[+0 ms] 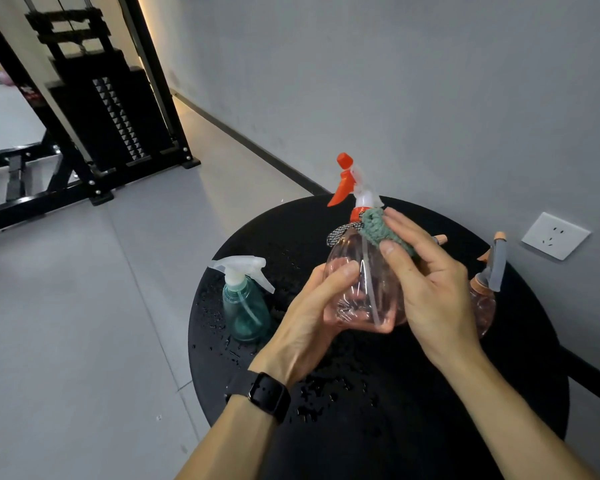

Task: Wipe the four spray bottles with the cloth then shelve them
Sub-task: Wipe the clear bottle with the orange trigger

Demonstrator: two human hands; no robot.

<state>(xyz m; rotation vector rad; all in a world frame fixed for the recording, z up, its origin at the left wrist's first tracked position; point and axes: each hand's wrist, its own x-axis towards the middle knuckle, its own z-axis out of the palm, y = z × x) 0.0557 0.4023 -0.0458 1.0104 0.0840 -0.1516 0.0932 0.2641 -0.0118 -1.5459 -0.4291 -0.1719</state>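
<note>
Black rubber of the watch [269, 396] on my left wrist sits nearest the camera. Above it my left hand [312, 306] cups the base of the pink spray bottle [361, 289], fingers curled round its belly, so I judge it is lifted clear of the black round table [361, 427] to let the cloth reach all sides. My right hand [430, 282] presses the green knitted cloth [378, 228] against the bottle's shoulder just under the orange trigger head [343, 181], thumb and fingers pinching the cloth to the plastic. Water droplets [326, 386] bead on the tabletop, which explains the wiping. The teal spray bottle [245, 306] stands upright to the left; another pink bottle [484, 299] stands right, partly hidden by my hand. I cannot clearly make out a fourth bottle, and no shelf is in view. A wall socket [555, 235] lies beyond.
</note>
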